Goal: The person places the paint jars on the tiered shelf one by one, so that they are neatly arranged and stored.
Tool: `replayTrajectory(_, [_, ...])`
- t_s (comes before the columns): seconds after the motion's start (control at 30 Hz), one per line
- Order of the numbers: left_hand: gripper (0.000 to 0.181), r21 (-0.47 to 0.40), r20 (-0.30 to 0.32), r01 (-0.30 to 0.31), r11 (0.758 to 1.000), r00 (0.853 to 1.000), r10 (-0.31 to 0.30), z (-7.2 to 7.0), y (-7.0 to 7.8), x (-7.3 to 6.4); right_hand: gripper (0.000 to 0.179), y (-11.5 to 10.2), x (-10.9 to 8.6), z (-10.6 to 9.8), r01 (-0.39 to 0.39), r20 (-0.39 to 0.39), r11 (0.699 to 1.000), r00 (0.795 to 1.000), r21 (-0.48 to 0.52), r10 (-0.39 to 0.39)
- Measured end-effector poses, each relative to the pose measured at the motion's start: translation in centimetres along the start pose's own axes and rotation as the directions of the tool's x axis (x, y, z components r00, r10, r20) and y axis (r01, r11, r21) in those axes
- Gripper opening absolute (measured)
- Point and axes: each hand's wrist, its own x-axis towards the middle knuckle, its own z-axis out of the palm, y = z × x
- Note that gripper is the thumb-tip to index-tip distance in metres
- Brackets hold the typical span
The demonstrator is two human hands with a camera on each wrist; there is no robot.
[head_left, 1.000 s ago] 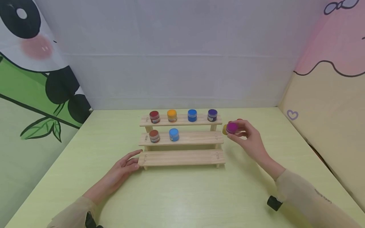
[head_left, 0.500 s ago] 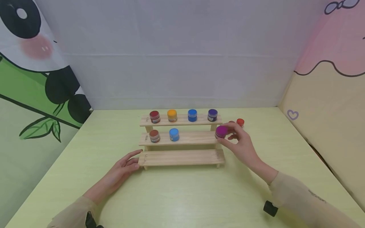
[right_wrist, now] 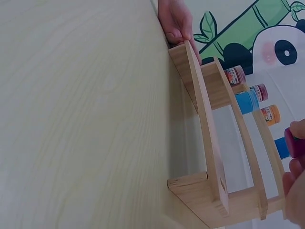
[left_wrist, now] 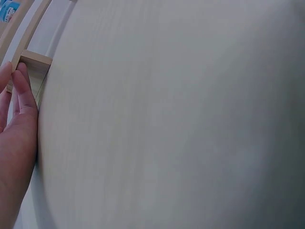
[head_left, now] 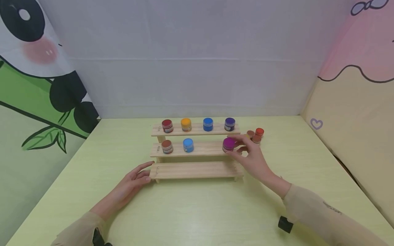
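Note:
A three-tier wooden display rack (head_left: pixel 197 169) stands on the table. My right hand (head_left: pixel 250 159) pinches a purple paint jar (head_left: pixel 228 144) between thumb and fingers at the right part of the middle tier; whether its base touches the board cannot be told. The same purple jar (right_wrist: pixel 294 142) shows at the edge of the right wrist view. My left hand (head_left: pixel 130 186) grips the left end of the bottom tier, fingers and thumb about its corner, as the left wrist view also shows. On the middle tier sit a brown jar (head_left: pixel 167 147) and a light blue jar (head_left: pixel 188 145).
The top tier bears a dark red jar (head_left: pixel 167 126), an orange jar (head_left: pixel 186 124), a blue jar (head_left: pixel 208 124) and a dark purple jar (head_left: pixel 229 124). Right of the rack, behind my right hand, several jars stand together, among them a red jar (head_left: pixel 259 132).
My right hand has carried the purple jar leftward from beside the rack to the middle tier, uncovering jars behind it. My left hand has stayed at the rack's left end.

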Motion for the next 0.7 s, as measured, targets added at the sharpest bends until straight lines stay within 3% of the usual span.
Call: replayTrajectory(0.7, [0.064, -0.004, -0.007, 0.009, 1.000, 1.000, -0.009, 0.1, 0.2, -0.2, 0.049, -0.8, 1.6, 2.0, -0.002, 0.052, 0.999, 0.999, -0.044, 0.004])
